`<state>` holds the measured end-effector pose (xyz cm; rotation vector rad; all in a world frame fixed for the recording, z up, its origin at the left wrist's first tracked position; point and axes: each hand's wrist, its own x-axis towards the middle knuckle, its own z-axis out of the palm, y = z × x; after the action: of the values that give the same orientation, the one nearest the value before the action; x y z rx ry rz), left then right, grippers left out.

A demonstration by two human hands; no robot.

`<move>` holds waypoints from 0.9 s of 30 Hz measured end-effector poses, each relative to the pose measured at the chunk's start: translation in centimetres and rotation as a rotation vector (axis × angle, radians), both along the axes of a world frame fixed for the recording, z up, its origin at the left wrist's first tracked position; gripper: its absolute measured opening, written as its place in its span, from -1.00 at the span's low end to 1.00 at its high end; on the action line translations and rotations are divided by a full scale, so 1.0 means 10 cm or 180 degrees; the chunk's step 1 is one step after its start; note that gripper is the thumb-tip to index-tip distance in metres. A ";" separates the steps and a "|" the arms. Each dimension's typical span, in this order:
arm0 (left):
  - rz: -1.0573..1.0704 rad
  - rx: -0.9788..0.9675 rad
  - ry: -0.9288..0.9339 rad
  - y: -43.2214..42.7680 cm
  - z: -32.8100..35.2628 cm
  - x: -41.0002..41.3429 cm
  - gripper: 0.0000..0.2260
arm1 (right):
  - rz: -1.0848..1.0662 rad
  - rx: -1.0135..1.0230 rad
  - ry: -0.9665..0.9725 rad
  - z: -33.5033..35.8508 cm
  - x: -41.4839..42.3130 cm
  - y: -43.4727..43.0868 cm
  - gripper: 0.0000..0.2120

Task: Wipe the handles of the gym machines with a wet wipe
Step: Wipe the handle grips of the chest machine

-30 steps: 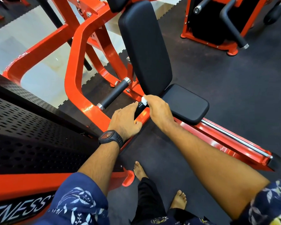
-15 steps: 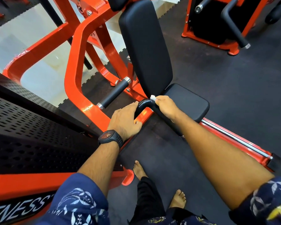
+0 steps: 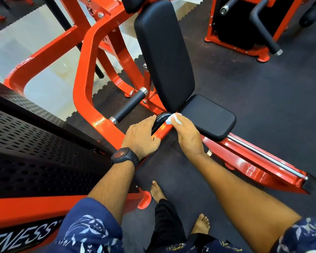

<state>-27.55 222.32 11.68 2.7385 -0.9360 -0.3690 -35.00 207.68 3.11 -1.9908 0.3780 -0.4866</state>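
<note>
Whereas the wet wipe [image 3: 171, 119] sat further right half a second ago, the right hand [image 3: 188, 137] now presses it on the bend of the black handle [image 3: 160, 120], centre frame, which shines wet. Wiping of this handle is judged well advanced. The right grip is clenched round the wipe, while the left hand [image 3: 140, 137] lies released, fingers straight, resting against the handle.

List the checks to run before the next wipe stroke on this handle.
1. The right hand grips the wet wipe: ok.
2. The wet wipe touches the curved black handle: ok.
3. The left hand rests on the red frame, apart from the wipe: ok.
4. Underside of the handle wiped: cannot tell.
5. The straight grip beyond the left hand wiped: cannot tell.
</note>
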 end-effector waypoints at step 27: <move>0.0061 -0.0003 0.0015 -0.01 -0.03 0.01 -0.32 | 0.0751 -0.3096 -0.0611 -0.20 0.03 -0.36 -0.82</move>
<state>-27.49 222.24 11.34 2.7426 -0.9077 -0.3711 -34.73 204.06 1.13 -2.8307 -0.2868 -0.7943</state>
